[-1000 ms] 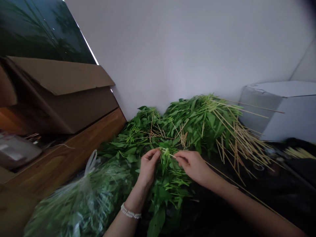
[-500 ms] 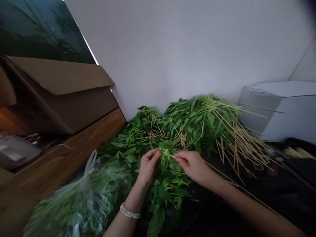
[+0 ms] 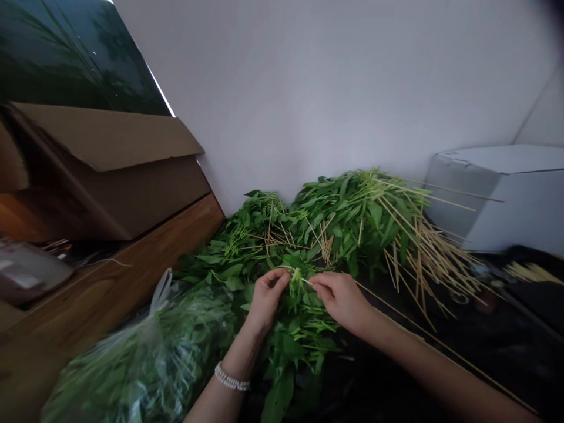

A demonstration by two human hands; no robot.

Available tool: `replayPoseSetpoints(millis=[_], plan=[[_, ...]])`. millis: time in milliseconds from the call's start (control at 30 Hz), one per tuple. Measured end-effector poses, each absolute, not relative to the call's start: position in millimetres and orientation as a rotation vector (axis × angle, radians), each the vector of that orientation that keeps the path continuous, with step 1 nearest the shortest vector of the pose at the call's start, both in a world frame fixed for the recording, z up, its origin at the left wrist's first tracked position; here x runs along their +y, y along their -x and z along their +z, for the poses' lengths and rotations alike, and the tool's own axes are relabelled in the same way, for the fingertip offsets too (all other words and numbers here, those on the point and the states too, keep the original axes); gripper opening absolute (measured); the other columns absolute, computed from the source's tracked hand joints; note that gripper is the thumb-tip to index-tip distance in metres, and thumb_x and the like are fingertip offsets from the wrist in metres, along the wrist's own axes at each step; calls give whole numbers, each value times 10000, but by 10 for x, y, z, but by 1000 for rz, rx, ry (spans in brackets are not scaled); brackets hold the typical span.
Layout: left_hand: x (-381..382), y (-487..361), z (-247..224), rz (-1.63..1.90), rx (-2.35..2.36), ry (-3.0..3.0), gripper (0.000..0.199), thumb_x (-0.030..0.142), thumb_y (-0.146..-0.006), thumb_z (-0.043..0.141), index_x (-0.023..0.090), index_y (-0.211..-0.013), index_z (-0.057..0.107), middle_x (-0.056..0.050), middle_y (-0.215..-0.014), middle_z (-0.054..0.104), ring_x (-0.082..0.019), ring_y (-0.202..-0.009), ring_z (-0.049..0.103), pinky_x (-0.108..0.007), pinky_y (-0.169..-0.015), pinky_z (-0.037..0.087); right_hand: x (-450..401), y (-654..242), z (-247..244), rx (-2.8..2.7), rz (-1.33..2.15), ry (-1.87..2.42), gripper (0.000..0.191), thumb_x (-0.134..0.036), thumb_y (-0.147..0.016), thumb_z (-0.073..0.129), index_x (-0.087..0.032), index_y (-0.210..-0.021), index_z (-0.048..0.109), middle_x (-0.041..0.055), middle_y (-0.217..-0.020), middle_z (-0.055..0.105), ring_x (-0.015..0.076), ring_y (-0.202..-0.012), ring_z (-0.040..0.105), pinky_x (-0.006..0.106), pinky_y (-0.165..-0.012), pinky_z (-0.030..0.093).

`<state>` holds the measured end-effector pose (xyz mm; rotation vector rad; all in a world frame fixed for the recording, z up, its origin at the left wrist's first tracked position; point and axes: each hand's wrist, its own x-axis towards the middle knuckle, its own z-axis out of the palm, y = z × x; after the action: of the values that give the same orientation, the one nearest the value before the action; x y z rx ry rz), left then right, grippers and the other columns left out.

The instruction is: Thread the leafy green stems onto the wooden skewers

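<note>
My left hand [image 3: 265,298], a beaded bracelet on its wrist, pinches the left end of a thin pale skewer between thumb and fingertips. A small cluster of light green stems [image 3: 296,275] sits around this skewer [image 3: 307,282], between my two hands. On the other side, my right hand [image 3: 344,301] has its fingers closed on the skewer; its further length is hidden by the hand. Loose leafy greens [image 3: 304,323] lie below both hands, with cut stems pointing right.
Behind are heaped leafy greens [image 3: 343,200] with many skewers [image 3: 423,258] poking out rightward. A knotted clear plastic bag [image 3: 154,352] of greens lies at left. An open cardboard box [image 3: 132,188] rests on a wooden surface [image 3: 185,235]. A white box [image 3: 520,200] stands right.
My right hand has shifted slightly left along the skewer, closer to the stems. My left hand has moved a little right. Both keep their pinch.
</note>
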<state>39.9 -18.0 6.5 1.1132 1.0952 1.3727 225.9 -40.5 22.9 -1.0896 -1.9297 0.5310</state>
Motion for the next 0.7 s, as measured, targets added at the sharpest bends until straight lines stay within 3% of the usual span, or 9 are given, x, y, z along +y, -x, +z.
replayPoseSetpoints(millis=[333, 700], plan=[[-194, -407, 78, 1286, 1070, -1141, 293, 394, -644, 816, 151, -773, 714, 11, -659, 616, -82, -584, 506, -177, -570, 401, -374, -2254, 134, -1945, 458, 1076, 227, -91, -856, 479, -182, -819, 684, 23, -734, 664, 144, -669, 588, 238, -643, 407], [-255, -457, 155, 1296, 974, -1064, 282, 332, -594, 854, 165, -733, 675, 8, -690, 646, -94, -594, 560, -196, -614, 458, -391, -2236, 197, -1951, 500, 1057, 185, -129, -883, 507, -186, -839, 676, 9, -732, 660, 133, -651, 578, 234, -659, 417]])
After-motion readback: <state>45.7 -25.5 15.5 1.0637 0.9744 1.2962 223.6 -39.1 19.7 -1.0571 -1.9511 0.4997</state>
